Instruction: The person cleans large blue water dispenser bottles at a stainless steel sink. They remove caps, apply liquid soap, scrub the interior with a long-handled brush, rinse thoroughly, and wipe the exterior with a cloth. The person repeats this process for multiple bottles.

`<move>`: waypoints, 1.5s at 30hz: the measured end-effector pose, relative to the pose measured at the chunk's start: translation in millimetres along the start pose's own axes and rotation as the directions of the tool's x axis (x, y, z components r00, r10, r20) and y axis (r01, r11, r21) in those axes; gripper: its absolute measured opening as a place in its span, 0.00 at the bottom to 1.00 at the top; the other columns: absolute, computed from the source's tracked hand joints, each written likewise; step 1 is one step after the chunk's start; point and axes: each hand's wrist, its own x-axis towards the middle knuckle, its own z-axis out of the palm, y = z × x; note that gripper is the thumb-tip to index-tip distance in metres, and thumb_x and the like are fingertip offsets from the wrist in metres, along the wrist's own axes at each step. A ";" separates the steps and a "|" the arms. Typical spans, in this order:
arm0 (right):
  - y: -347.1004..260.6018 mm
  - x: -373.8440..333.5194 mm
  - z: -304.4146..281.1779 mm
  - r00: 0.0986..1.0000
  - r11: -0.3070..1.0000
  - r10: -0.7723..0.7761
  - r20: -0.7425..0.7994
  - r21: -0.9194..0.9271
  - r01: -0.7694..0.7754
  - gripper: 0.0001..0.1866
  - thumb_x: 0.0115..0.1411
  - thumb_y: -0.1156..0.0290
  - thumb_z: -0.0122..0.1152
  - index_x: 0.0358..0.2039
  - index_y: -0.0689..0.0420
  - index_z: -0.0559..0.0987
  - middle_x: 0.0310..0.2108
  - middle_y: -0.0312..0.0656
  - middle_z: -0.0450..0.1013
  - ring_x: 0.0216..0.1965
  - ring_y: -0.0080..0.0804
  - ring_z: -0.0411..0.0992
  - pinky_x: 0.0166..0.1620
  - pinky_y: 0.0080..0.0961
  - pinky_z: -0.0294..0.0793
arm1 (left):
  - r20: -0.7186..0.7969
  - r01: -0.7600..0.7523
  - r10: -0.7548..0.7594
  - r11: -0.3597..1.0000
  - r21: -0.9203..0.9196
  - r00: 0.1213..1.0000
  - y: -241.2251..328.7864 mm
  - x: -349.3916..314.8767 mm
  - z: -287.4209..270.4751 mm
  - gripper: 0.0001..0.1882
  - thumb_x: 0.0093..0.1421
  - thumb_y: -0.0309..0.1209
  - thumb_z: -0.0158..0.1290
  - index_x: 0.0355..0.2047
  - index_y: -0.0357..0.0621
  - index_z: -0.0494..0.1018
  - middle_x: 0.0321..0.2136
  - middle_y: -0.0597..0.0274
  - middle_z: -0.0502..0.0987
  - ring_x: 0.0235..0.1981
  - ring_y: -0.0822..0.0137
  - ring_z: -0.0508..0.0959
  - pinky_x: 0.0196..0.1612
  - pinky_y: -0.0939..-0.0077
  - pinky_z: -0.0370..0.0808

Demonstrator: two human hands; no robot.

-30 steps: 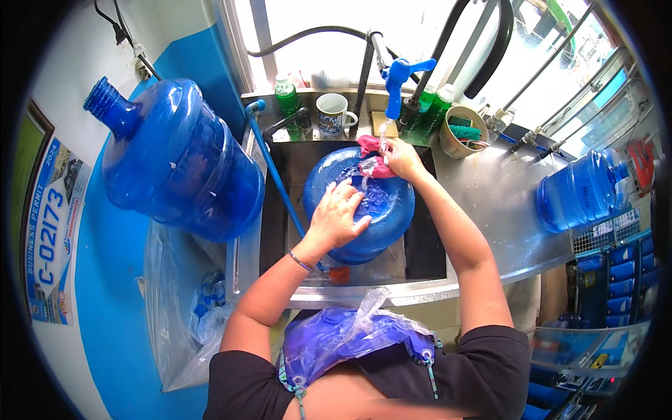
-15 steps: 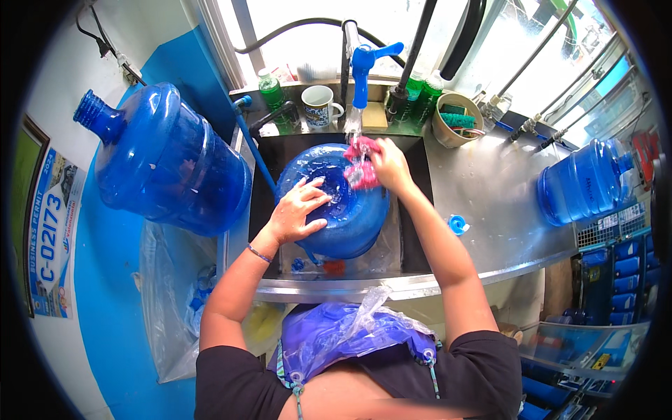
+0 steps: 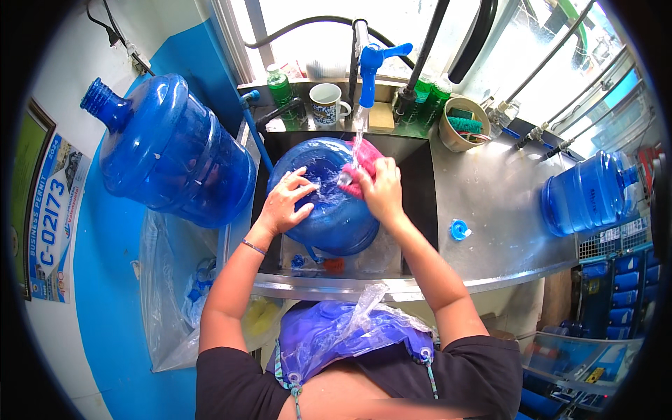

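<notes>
A big round blue water jug (image 3: 325, 231) sits in the dark sink (image 3: 418, 224), with water splashing over its wet, recessed end. My left hand (image 3: 283, 203) lies on the left of that end, its fingers spread. In my right hand (image 3: 383, 189) is a bunched pink cloth (image 3: 368, 155), pressed against the jug's right side beneath the running water. The stream falls from a faucet with a blue lever (image 3: 371, 66). What lies under the cloth is hidden.
Another large blue jug (image 3: 182, 154) leans at the left, and a smaller one (image 3: 579, 196) lies on the steel counter (image 3: 490, 203) at right. A blue cap (image 3: 459, 229) is nearer. Behind the sink stand a mug (image 3: 326, 105), green bottles (image 3: 278, 85) and a tub of scrubbers (image 3: 462, 126).
My right hand has moved the pink cloth nearer me and slightly left on the jug. My left hand has shifted a little to the left, and the jug appears slightly turned or tilted.
</notes>
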 end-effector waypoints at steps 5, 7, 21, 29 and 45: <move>15.3 3.2 4.8 0.999 0.992 0.001 -0.046 0.126 0.005 0.16 0.55 0.57 0.66 0.34 0.56 0.77 0.32 0.48 0.69 0.35 0.54 0.72 0.38 0.45 0.72 | 0.000 -0.061 0.061 0.996 -0.063 0.998 -5.0 -5.5 1.4 0.25 0.50 0.41 0.58 0.47 0.45 0.78 0.45 0.56 0.76 0.62 0.49 0.67 0.68 0.48 0.55; 32.4 27.5 18.0 0.998 0.991 0.056 0.041 0.119 -0.061 0.16 0.56 0.56 0.65 0.34 0.56 0.77 0.31 0.50 0.71 0.34 0.55 0.73 0.38 0.46 0.72 | -0.023 -0.041 0.039 0.996 -0.078 0.999 -4.5 -9.5 2.5 0.25 0.50 0.42 0.57 0.47 0.45 0.78 0.44 0.56 0.76 0.62 0.49 0.67 0.68 0.48 0.55; -45.6 -34.5 -4.9 0.978 0.972 -0.209 -0.022 -0.110 0.206 0.13 0.47 0.65 0.69 0.26 0.57 0.75 0.31 0.45 0.70 0.36 0.47 0.71 0.38 0.41 0.72 | -0.124 0.141 -0.137 0.990 0.022 0.983 10.6 6.0 19.0 0.18 0.53 0.35 0.56 0.45 0.46 0.79 0.44 0.55 0.75 0.62 0.45 0.65 0.67 0.46 0.56; -11.9 -34.5 -22.4 0.962 0.970 -0.222 -0.156 -0.139 0.202 0.11 0.48 0.66 0.67 0.23 0.56 0.74 0.29 0.47 0.71 0.33 0.49 0.70 0.38 0.42 0.71 | -0.150 0.159 -0.150 0.986 0.054 0.977 55.8 78.7 54.5 0.16 0.57 0.34 0.54 0.42 0.37 0.78 0.36 0.52 0.74 0.44 0.52 0.73 0.55 0.54 0.67; 14.8 -99.4 33.8 0.997 0.999 -0.039 0.068 0.018 0.038 0.13 0.56 0.69 0.62 0.38 0.61 0.71 0.41 0.59 0.64 0.42 0.61 0.67 0.44 0.48 0.70 | -0.269 0.445 -0.367 0.826 0.346 0.891 59.2 154.9 106.9 0.16 0.56 0.35 0.48 0.35 0.37 0.80 0.39 0.43 0.76 0.47 0.46 0.71 0.51 0.47 0.68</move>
